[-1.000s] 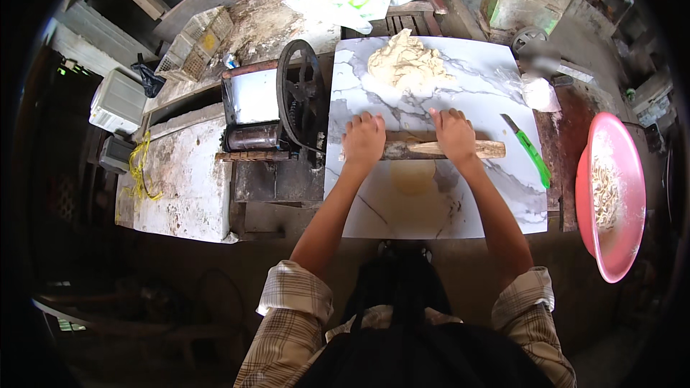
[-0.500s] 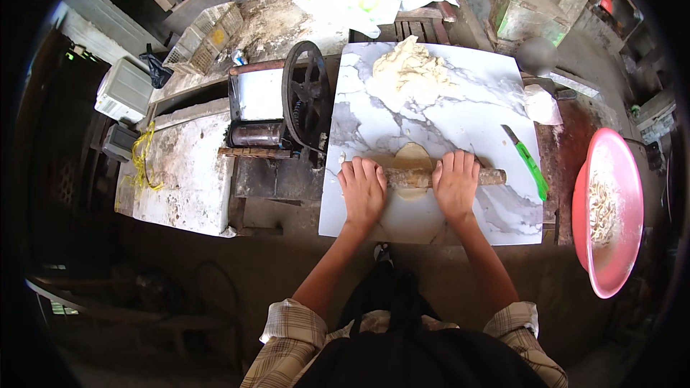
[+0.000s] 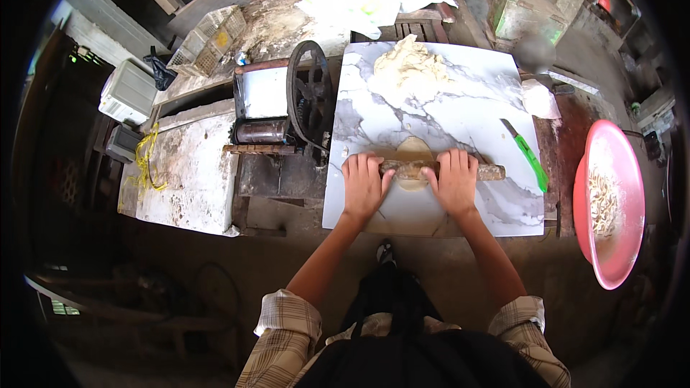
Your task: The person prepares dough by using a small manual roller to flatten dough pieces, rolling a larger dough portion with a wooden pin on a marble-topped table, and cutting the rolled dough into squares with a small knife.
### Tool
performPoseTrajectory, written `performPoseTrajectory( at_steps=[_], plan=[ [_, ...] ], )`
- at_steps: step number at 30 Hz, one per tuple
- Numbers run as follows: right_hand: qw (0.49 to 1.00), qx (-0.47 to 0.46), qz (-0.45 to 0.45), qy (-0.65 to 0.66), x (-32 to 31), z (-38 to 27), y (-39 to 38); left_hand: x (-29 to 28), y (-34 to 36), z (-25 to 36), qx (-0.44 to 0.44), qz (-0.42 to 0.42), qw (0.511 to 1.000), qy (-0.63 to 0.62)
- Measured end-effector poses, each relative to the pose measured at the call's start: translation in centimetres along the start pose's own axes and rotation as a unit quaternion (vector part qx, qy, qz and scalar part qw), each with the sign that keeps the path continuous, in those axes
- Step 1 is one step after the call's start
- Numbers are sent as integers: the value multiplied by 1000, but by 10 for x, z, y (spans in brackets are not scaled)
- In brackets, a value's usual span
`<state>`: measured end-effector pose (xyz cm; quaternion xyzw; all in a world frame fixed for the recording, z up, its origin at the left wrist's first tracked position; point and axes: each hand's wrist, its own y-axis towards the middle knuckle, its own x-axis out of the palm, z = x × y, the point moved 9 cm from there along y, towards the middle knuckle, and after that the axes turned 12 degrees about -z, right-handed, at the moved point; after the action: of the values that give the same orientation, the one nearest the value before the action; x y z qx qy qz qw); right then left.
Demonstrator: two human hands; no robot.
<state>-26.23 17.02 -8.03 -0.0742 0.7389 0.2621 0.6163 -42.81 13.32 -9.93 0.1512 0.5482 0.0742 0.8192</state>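
Apparently for even pressure, left hand (image 3: 364,183) and right hand (image 3: 456,183) grip a brown wooden roller (image 3: 409,170) across pale, flattened dough (image 3: 414,148).

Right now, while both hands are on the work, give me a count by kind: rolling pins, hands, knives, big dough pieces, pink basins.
Rolling pin: 1
Hands: 2 (left hand, right hand)
Green-handled knife: 1
Big dough pieces: 2 (heaped lump, flattened piece)
Pink basin: 1
Total: 7
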Motion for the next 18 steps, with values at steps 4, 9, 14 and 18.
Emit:
performPoseTrajectory(
  at_steps=[4, 9, 14, 18],
  plan=[
    [993, -117, -11, -19, -12, -5, -8, -20, -1, 13, 90, 26, 996, 9],
    [977, -184, -95, 44, -24, 14, 2, -16, 25, 19, 119, -53, 991, -35],
    [968, -134, -172, 126, -21, 54, 6, 1, 42, 35, 88, -36, 983, -160],
    [979, -40, -165, 111, -1, 60, 10, 20, 50, 44, 127, -13, 974, -187]
  ],
)
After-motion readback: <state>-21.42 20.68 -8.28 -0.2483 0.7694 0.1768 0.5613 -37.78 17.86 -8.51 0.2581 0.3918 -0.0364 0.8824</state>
